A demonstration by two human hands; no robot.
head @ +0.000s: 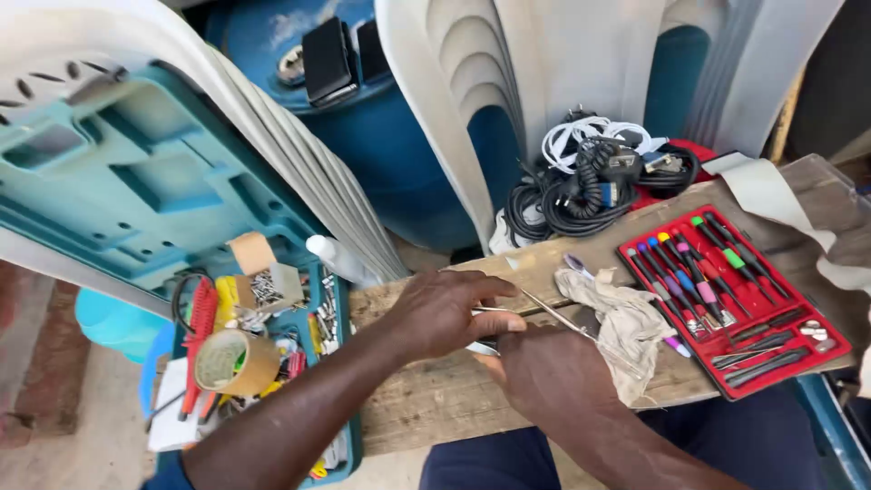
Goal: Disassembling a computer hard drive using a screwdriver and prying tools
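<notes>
My left hand (449,313) rests palm down on the wooden board (435,399), its fingers laid over a small flat object that is mostly hidden. My right hand (553,372) sits just beside and below it, fingers curled around the same hidden object and a thin pair of metal tweezers (553,315) that point up and to the left. A crumpled beige cloth (621,327) lies right of both hands, touching the right hand.
A red tray of colour-handled screwdrivers (726,290) lies at the right of the board. Tangled black and white cables (594,177) sit behind. A teal toolbox (263,336) with tape roll (234,361), bottle and small parts stands left. White plastic chairs (562,63) and a blue drum (381,136) crowd the back.
</notes>
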